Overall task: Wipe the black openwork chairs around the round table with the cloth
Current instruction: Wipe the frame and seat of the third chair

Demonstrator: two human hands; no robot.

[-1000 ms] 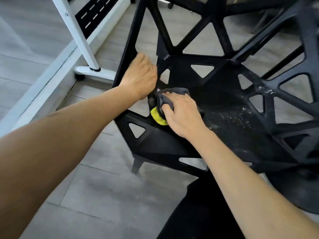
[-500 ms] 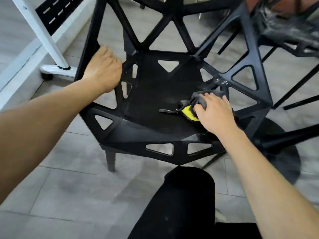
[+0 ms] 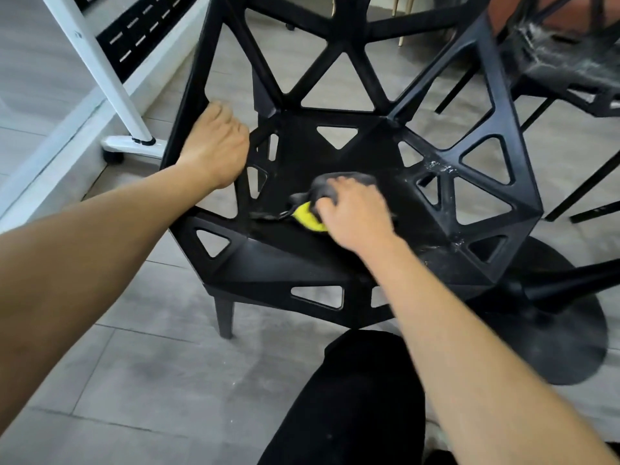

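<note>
Under our right hand [image 3: 352,213] the cloth [image 3: 322,199] lies bunched, fingers curled onto it, mid-seat on the chair [image 3: 335,256]. Dusty struts sit to that hand's right. Our left hand [image 3: 214,146] grips the side frame.

Soft, even daylight fills the scene, bright enough to show the grey floor [image 3: 141,374] plainly. Shadows are faint and diffuse, pooling under the chair [image 3: 302,263]. Its black plastic gives dull sheen along the front edge, and white specks stand out on its right side. The right hand [image 3: 352,213] and cloth [image 3: 330,189] are smeared by motion blur. Straight lines bow toward the frame's edges, and the corners look soft.
</note>
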